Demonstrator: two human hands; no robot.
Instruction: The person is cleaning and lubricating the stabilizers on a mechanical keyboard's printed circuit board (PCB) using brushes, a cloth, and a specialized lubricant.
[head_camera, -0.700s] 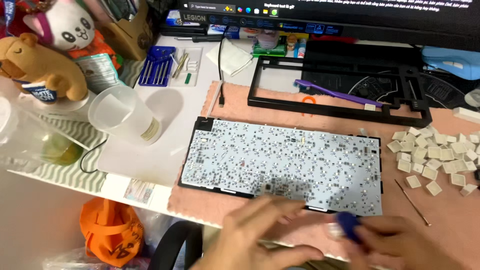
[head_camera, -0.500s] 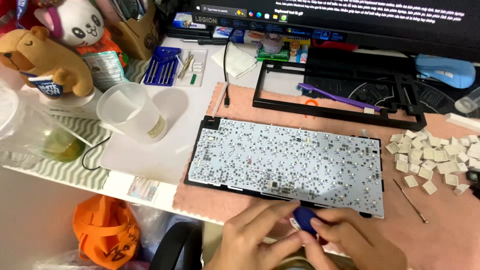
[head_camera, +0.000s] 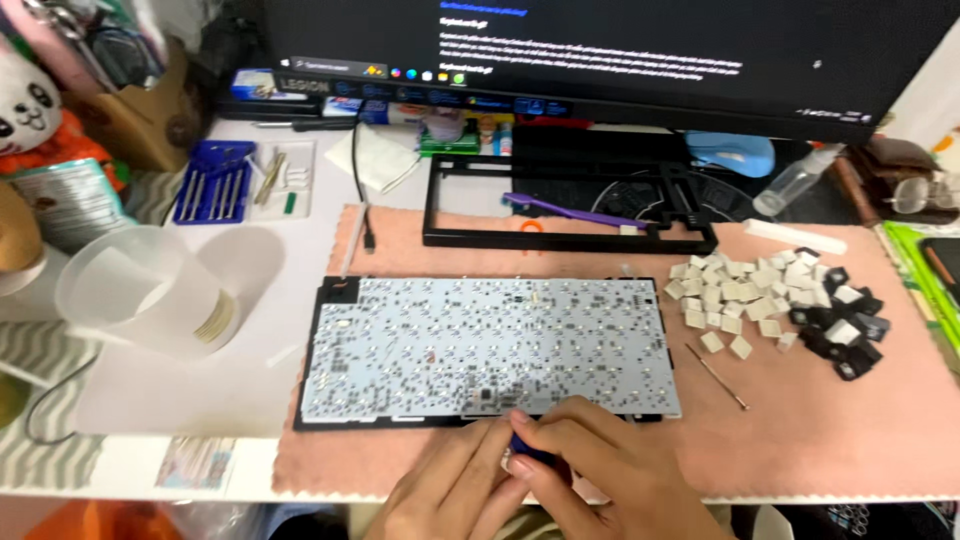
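I see the counter (head_camera: 300, 200) running under a dark monitor (head_camera: 600, 50) at the far edge, with a pink mat (head_camera: 800, 440) spread over its middle. On the mat lies the board (head_camera: 490, 345), a bare keyboard plate, face down near me. Beyond it sits the empty black frame (head_camera: 570, 205) with a purple brush (head_camera: 575, 212) across it. A clear cup (head_camera: 140, 290) lies tipped at left. Right of the board is a heap of keycaps (head_camera: 770, 300), pale and black. My left hand (head_camera: 450, 495) and right hand (head_camera: 600, 470) meet at the board's near edge, both grips clamped on a small blue tool (head_camera: 525, 452).
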